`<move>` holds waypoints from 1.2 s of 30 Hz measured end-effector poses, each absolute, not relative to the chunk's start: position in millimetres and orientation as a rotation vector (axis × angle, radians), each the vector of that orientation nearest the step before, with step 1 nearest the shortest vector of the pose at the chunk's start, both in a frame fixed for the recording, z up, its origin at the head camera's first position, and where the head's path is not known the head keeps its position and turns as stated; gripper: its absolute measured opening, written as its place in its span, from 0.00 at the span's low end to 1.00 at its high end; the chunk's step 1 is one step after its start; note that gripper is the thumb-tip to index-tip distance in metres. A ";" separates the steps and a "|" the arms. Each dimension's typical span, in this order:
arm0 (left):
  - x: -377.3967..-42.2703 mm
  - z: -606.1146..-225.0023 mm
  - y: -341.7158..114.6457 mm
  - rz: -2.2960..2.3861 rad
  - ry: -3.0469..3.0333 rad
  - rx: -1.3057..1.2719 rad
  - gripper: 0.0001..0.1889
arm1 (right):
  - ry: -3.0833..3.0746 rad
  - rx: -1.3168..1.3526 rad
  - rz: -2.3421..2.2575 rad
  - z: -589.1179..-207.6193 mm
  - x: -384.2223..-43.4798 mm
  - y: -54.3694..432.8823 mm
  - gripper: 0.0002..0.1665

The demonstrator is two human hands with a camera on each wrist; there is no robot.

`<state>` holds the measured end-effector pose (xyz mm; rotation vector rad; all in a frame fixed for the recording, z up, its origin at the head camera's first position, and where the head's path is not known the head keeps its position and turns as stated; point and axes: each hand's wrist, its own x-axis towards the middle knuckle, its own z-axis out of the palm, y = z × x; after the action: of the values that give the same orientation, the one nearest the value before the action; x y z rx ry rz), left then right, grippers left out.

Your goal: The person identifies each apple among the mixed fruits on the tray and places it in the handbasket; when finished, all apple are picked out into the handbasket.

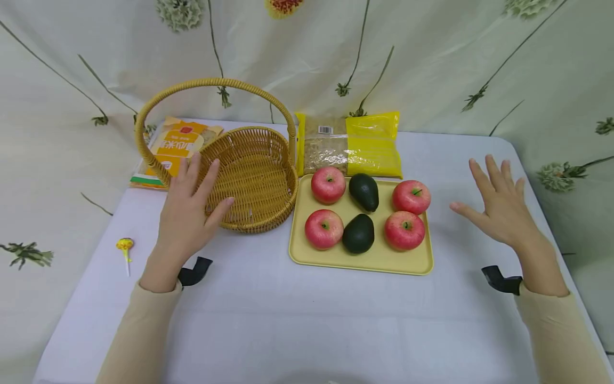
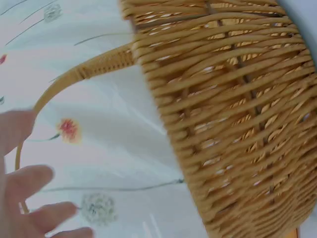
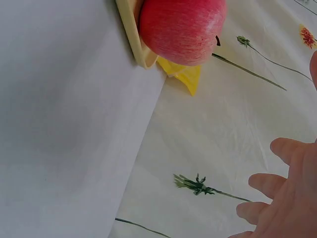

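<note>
My left hand (image 1: 187,213), fingers spread and holding nothing, overlaps the left side of a wicker basket (image 1: 283,216) in the head view. The basket's tall arched handle (image 1: 216,82) rises over it, and no items show inside. In the left wrist view the woven wall (image 2: 233,124) fills the right side, with my fingers (image 2: 29,181) near the handle. My right hand (image 1: 503,208) is spread too, to the right of a yellow tray (image 1: 364,264). On that tray lie several red apples (image 1: 404,230) and two dark green avocados (image 1: 358,233).
Behind the tray lies a yellow bag (image 1: 374,144) with a see-through panel. An orange-and-white bag (image 1: 177,141) is partly hidden behind the basket. A yellow-wrapped lollipop (image 1: 125,245) lies at the left. A flower-patterned cloth (image 1: 431,69) hangs behind the white table (image 1: 307,330).
</note>
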<state>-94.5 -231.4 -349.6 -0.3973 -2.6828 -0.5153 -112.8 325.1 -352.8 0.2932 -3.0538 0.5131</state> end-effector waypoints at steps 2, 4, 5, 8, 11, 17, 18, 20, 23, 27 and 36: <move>-91.8 -348.3 -231.9 -0.560 -2.503 -0.382 0.36 | -3.016 0.301 0.575 -354.8 -113.2 323.6 0.55; -90.5 -347.1 -232.6 -0.620 -2.322 -0.329 0.34 | -2.968 0.307 0.660 -357.5 -113.8 322.1 0.54; -90.6 -346.4 -233.2 -0.655 -2.230 -0.289 0.31 | -2.941 0.309 0.713 -358.7 -113.7 321.2 0.54; -91.2 -343.8 -235.8 -0.764 -2.000 -0.128 0.22 | -2.857 0.300 0.872 -362.8 -113.7 318.2 0.52; -91.3 -340.6 -242.3 -0.847 -1.874 0.053 0.16 | -2.775 0.284 1.009 -367.1 -113.9 314.9 0.50; -96.7 -343.0 -264.1 -1.015 -1.947 0.328 0.22 | -2.663 0.237 1.215 -378.2 -117.5 308.5 0.51; -98.7 -344.6 -267.5 -1.060 -1.980 0.360 0.24 | -2.656 0.230 1.252 -380.0 -118.6 307.6 0.51; -103.5 -346.9 -273.4 -1.149 -2.053 0.421 0.29 | -2.651 0.218 1.327 -382.8 -121.1 306.2 0.52; -110.6 -350.6 -280.4 -1.278 -2.160 0.458 0.34 | -2.662 0.209 1.411 -386.9 -124.7 306.1 0.54; -119.0 -356.4 -285.9 -1.392 -2.241 0.414 0.35 | -2.696 0.210 1.472 -392.4 -129.6 307.4 0.57; -131.1 -370.9 -286.6 -1.419 -2.252 0.422 0.25 | -2.732 0.174 1.518 -403.1 -135.5 304.8 0.58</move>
<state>-131.1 -286.6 -370.9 0.4222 -2.2515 -1.4186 -135.5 304.8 -403.1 0.1741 -2.7323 1.5180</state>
